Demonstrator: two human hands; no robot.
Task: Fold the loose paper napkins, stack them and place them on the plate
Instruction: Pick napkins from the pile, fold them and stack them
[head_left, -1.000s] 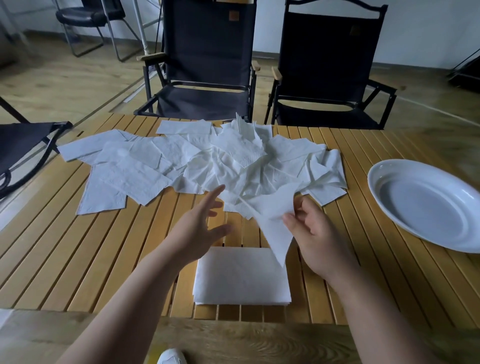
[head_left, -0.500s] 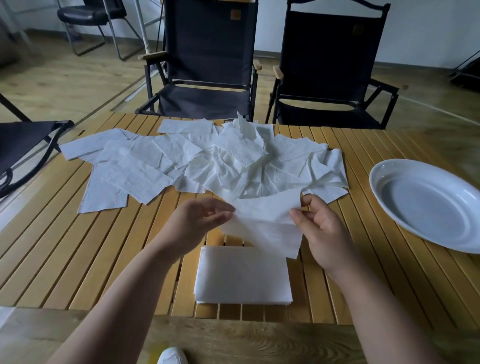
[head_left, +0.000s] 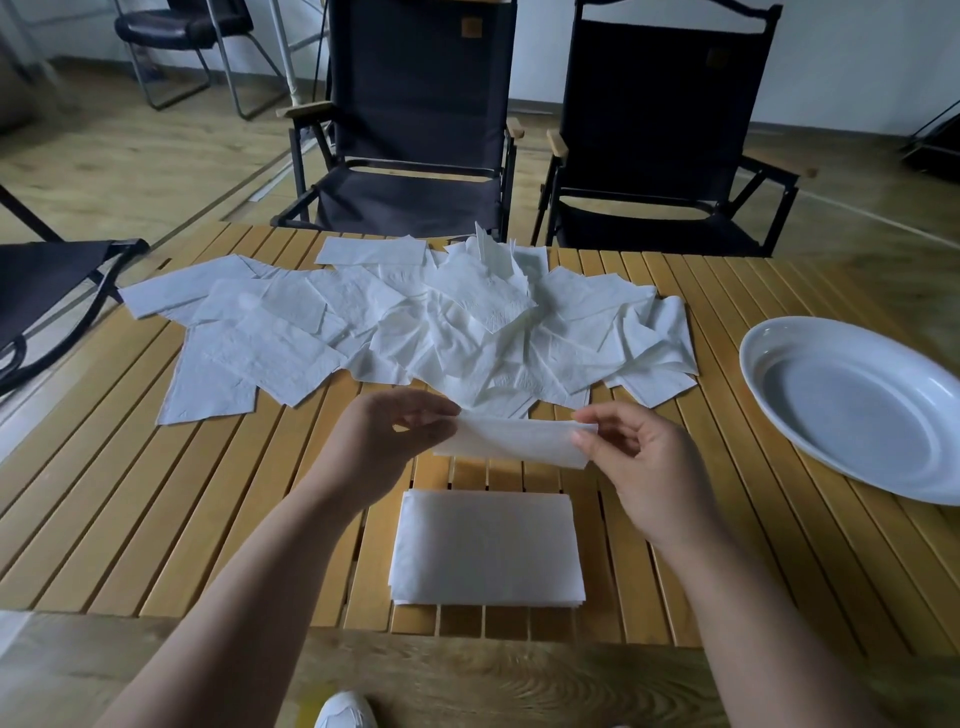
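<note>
Loose napkins (head_left: 415, 327) spread across far side of table (head_left: 156, 493). My left hand (head_left: 384, 441), free a second ago, now pinches left edge of napkin (head_left: 514, 441). Napkin no longer dangling: stretched flat above folded stack (head_left: 488, 551). Right hand (head_left: 639, 462) pinches right edge. I judge fold underway. Plate (head_left: 852, 410) at right, not yet loaded.

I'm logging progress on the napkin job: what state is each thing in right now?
Held napkin: stretched between both hands, off the table.
Left hand: pinches its left end.
Right hand: pinches its right end.
Folded stack: neat, flat on the table.
Loose napkins: unfolded, overlapping heap.
Plate: upright, nothing on it.
</note>
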